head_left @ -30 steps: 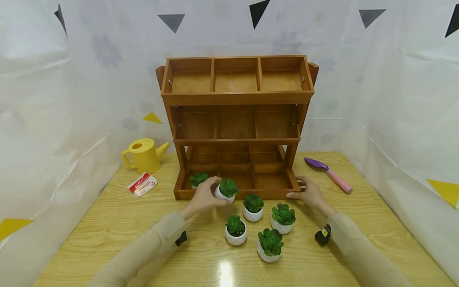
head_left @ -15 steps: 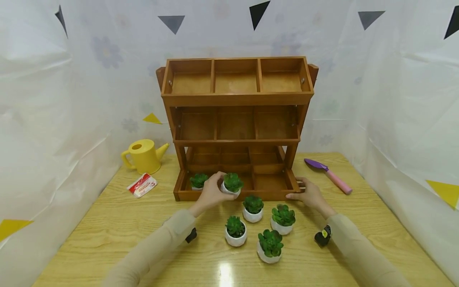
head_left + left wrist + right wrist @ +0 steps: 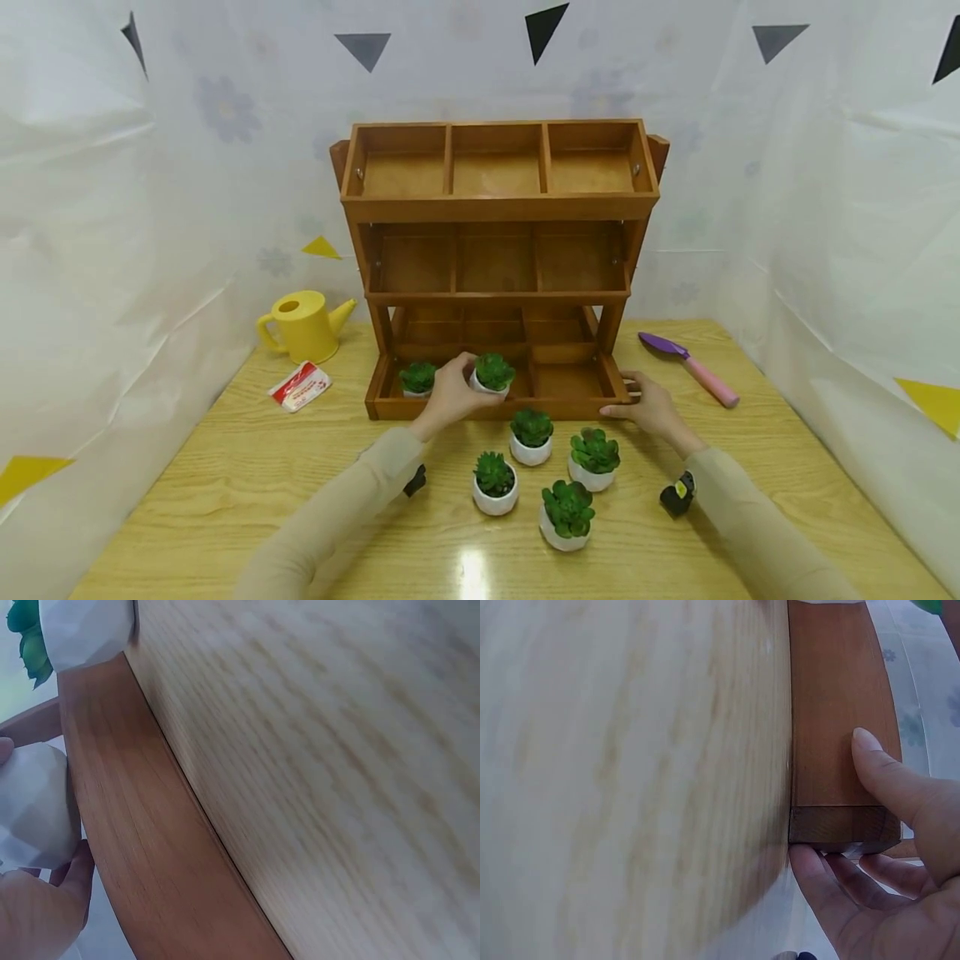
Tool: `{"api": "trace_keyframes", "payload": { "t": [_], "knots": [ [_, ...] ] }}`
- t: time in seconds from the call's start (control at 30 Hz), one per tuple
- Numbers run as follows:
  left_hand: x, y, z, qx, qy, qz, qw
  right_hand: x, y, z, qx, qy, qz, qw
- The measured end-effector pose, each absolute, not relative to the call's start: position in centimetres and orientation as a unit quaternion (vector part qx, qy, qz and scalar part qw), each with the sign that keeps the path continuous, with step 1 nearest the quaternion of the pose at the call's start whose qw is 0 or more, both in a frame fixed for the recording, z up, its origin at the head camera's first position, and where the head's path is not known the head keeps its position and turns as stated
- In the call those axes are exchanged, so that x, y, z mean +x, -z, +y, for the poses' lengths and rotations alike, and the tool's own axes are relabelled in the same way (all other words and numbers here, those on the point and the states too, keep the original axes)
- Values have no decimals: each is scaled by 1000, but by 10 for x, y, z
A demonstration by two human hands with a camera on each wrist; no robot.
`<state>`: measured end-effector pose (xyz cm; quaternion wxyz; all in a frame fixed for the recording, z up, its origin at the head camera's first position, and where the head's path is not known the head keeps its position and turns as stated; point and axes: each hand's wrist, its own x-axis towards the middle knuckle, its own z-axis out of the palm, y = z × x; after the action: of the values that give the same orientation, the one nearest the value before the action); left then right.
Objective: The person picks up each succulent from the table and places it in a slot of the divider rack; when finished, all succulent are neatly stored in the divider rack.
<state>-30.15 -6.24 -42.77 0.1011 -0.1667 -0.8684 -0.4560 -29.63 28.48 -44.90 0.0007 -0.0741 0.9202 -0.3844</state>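
Observation:
My left hand pinches a small potted succulent by its white faceted pot, over the middle compartment of the bottom tier of the brown wooden plant shelf. In the left wrist view the white pot sits between thumb and fingers, just behind the front board. Another succulent stands in the left compartment of that tier. My right hand grips the tier's front right corner; in the right wrist view its thumb lies on the front board and its fingers bend round the end.
Several more potted succulents stand on the wooden table before the shelf. At the left are a yellow watering can and a red-and-white card. A trowel with purple blade and pink handle lies at the right.
My left hand has carried its succulent rightward and slightly back, from near the left divider to over the middle compartment. The right hand keeps its grip on the corner.

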Motion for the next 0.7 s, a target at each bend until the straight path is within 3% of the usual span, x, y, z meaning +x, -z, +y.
{"api": "trace_keyframes", "payload": {
  "t": [0.7],
  "knots": [
    [-315,427,-46,-137,462,-872,88,-297,449,283,-66,378,924,3]
  ]
}}
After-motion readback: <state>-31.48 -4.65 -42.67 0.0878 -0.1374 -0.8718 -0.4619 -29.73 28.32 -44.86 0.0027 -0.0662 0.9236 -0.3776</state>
